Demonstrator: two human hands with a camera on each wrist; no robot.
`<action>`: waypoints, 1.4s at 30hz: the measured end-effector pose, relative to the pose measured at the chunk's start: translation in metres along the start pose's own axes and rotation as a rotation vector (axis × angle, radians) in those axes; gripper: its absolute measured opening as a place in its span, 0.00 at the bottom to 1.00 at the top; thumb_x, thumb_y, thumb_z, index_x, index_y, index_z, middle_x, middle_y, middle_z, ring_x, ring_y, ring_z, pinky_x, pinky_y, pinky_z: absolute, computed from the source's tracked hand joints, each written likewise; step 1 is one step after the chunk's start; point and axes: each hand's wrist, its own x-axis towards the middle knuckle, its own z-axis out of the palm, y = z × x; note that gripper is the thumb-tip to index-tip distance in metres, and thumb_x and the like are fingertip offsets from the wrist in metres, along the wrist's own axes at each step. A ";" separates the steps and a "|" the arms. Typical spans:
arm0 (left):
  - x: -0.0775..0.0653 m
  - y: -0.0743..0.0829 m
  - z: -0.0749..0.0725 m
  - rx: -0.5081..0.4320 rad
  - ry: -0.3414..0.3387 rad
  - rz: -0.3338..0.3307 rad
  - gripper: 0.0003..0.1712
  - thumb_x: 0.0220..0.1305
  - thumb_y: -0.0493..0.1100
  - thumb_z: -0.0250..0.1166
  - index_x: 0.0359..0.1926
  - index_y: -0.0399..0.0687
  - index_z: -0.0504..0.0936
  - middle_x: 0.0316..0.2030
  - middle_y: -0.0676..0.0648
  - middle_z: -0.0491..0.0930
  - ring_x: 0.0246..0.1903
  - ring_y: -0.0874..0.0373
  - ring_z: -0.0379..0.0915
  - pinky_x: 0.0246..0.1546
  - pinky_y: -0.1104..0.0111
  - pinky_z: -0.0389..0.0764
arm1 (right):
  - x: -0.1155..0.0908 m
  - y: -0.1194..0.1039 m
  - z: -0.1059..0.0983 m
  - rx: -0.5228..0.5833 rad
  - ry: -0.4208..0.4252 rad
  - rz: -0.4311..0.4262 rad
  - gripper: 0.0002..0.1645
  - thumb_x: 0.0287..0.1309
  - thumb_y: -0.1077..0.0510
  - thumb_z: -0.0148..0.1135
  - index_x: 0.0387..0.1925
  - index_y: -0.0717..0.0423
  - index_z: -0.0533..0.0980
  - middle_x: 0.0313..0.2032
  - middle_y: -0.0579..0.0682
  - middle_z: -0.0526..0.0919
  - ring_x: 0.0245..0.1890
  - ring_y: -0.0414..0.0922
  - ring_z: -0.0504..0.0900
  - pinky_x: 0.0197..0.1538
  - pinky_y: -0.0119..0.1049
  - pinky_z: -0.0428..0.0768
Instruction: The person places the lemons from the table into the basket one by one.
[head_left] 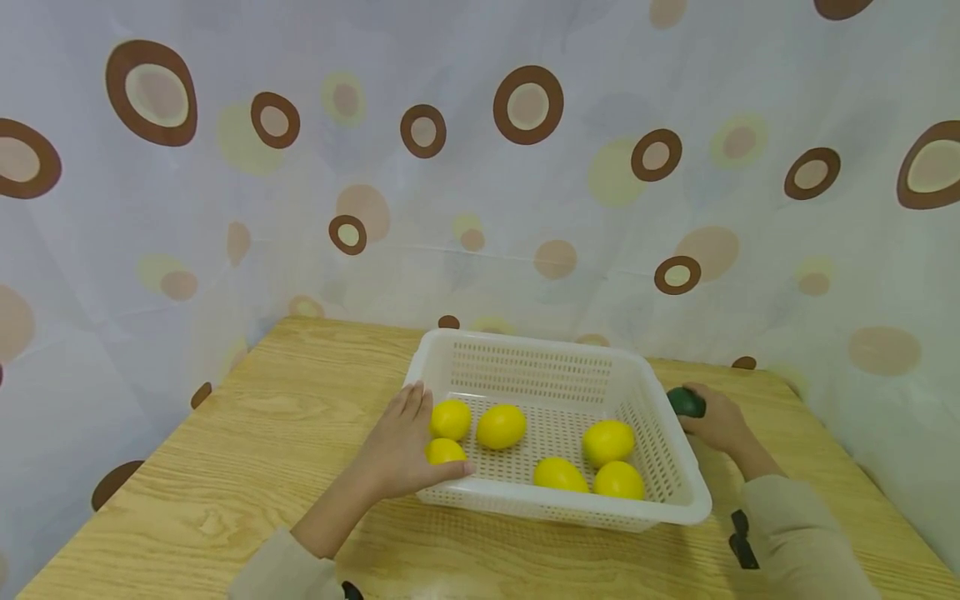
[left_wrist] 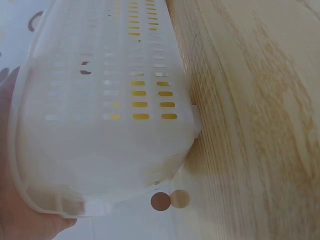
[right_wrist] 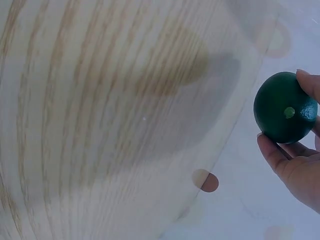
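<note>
A white plastic basket with slotted walls stands on the table and holds several yellow lemons. My left hand grips its near-left corner, thumb over the front rim and fingers along the left rim. In the left wrist view, fingertips curl round the rim of the basket, and yellow shows through the slots. Just outside the basket's right side, my right hand holds a dark green, egg-shaped fruit, like an avocado. The right wrist view shows this glossy fruit between thumb and fingers, its pale stem spot visible.
A wooden table extends under and around the basket. Behind it and along both sides hangs a pale curtain with brown, yellow and pinkish spots. The table edge appears beyond a shadow in the right wrist view.
</note>
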 end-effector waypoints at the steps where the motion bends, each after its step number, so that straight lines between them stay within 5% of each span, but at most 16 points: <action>1: 0.000 0.000 0.000 -0.004 0.002 0.003 0.61 0.52 0.72 0.57 0.68 0.28 0.49 0.70 0.32 0.44 0.72 0.42 0.34 0.72 0.53 0.40 | 0.000 0.000 -0.001 0.000 0.001 0.001 0.39 0.53 0.57 0.61 0.59 0.77 0.59 0.53 0.82 0.66 0.46 0.72 0.72 0.43 0.59 0.75; 42: 0.000 -0.002 0.001 0.014 0.017 0.011 0.63 0.50 0.75 0.55 0.68 0.27 0.50 0.70 0.32 0.46 0.72 0.41 0.35 0.72 0.53 0.42 | -0.005 -0.016 -0.040 -0.023 0.017 0.016 0.41 0.56 0.55 0.61 0.62 0.76 0.55 0.54 0.82 0.62 0.48 0.76 0.68 0.43 0.64 0.73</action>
